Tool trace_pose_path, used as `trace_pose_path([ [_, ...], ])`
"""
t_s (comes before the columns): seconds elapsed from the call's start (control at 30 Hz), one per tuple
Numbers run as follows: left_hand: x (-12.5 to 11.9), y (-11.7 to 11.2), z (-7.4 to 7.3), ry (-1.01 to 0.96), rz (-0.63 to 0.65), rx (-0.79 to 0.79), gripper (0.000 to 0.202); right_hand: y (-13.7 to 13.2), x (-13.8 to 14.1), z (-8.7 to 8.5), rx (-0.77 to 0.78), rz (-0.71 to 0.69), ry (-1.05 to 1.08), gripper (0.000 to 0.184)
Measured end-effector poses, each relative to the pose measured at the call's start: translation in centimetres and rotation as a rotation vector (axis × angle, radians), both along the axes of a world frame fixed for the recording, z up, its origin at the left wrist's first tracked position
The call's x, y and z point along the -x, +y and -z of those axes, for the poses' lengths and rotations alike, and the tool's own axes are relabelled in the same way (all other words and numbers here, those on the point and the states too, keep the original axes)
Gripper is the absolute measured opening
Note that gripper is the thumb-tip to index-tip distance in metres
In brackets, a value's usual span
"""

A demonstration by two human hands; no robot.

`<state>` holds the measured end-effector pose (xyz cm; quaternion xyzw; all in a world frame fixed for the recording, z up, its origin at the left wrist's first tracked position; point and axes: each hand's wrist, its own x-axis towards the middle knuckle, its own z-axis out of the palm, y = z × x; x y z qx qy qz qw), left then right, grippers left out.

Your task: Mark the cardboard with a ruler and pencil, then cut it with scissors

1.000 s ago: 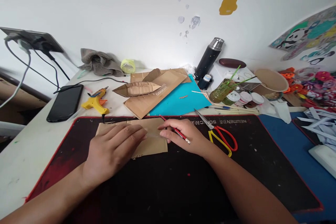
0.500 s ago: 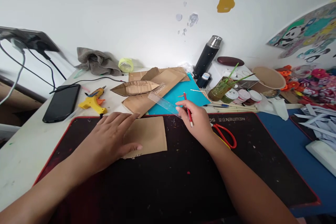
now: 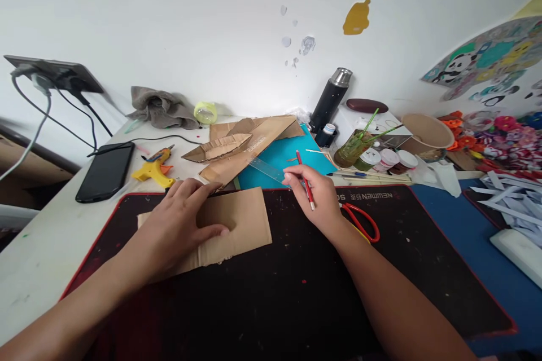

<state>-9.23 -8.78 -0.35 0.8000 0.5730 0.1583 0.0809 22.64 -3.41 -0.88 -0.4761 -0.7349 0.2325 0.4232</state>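
Pressing the cardboard piece (image 3: 245, 220) flat under an open left hand (image 3: 178, 225), the person pinches a clear ruler (image 3: 265, 169) and red pencil (image 3: 304, 177) in the right hand (image 3: 315, 200); no cut shows yet.

Left hand (image 3: 182, 225) flat, right hand (image 3: 315, 200) pinched

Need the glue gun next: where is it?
Head view, left side: the glue gun lies on the white table, between the phone and the cardboard boat, just beyond the far left corner of the mat.
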Motion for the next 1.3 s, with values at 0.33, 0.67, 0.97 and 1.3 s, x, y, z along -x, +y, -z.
trace_pose_path([
  [0.33, 0.0, 1.0, -0.3, -0.234, 0.012, 0.037, 0.040, -1.0, 1.2, 0.1, 0.206, -0.149, 0.056, 0.027],
  [0.67, 0.7, 0.8, -3.7, -0.592, -0.135, 0.388, 0.046, -1.5, 1.8, -0.2, 0.284, -0.259, 0.055, 0.033],
  [0.97, -0.3, 1.0, -3.1, -1.109, -0.401, 0.555, 0.056, -1.4, 2.1, 0.9, 0.453, -0.288, 0.410, 0.054],
  [1.3, -2.8, 0.4, -1.9, -1.124, -0.226, 0.603, 0.059, -1.3, 2.3, 0.8, 0.469, -0.307, 0.436, 0.052],
])
